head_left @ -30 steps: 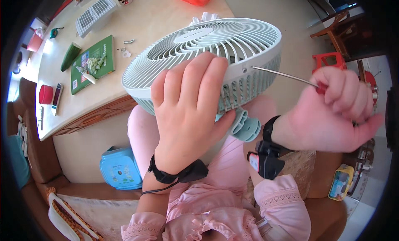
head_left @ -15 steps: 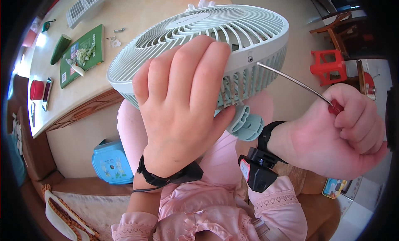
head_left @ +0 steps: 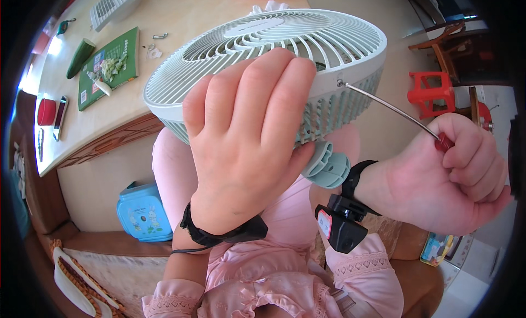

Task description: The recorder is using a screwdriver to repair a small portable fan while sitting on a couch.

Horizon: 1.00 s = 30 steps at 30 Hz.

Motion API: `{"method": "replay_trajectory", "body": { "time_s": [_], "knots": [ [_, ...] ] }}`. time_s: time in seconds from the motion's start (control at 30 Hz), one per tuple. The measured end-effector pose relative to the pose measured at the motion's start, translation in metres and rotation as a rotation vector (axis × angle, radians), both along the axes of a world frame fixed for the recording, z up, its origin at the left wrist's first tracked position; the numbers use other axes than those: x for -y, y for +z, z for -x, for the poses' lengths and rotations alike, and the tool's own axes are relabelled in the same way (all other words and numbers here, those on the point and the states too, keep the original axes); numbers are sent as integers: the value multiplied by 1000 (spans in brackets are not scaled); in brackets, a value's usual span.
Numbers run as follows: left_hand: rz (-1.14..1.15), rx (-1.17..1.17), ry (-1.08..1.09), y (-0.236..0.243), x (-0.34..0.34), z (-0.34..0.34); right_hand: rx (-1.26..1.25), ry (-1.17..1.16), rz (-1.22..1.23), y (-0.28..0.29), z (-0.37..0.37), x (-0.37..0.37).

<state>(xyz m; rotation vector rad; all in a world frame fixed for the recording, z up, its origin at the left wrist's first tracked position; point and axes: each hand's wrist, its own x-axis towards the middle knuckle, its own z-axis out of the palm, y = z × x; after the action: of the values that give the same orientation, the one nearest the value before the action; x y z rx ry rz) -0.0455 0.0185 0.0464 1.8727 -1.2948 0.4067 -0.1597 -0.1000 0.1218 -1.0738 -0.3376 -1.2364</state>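
Observation:
A pale green fan head [head_left: 219, 79] with a round slatted grille is held tilted above my lap. My left hand [head_left: 246, 120] grips it, fingers spread over the front grille and thumb down by the rear. Below that thumb sticks out a hollow blue-green stub [head_left: 326, 165]. My right hand [head_left: 471, 167] is closed round the red handle of a screwdriver [head_left: 392, 105], most of the handle hidden in the fist. The screwdriver's thin metal shaft reaches left to the rim, its tip at or just beside a small screw [head_left: 339, 83].
On the table [head_left: 123, 107] at left lie a green book [head_left: 123, 55], a cucumber [head_left: 81, 58], a white slatted part [head_left: 112, 8], a red round container [head_left: 47, 112] and small metal pieces [head_left: 160, 36]. A blue bag [head_left: 143, 214] stands below. A red stool [head_left: 431, 93] is at right.
The fan head has shifted slightly right and down, with my left hand moving along on it. The screwdriver tip has moved a little right with the rim.

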Motion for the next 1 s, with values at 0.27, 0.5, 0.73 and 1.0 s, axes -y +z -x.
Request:
{"method": "replay_trajectory", "body": {
  "time_s": [0.27, 0.5, 0.73, 1.0],
  "knots": [
    [3, 14, 15, -1, 0, 1, 17, 15, -3, 0, -4, 0],
    [95, 65, 99, -6, 8, 2, -232, -208, 352, 1, 5, -8],
    [-33, 80, 84, 8, 5, -3, -346, -341, 283, 6, 11, -29],
    [-158, 52, -9, 16, 14, -5, 131, -394, 135, -5, -21, -39]
  ]
}}
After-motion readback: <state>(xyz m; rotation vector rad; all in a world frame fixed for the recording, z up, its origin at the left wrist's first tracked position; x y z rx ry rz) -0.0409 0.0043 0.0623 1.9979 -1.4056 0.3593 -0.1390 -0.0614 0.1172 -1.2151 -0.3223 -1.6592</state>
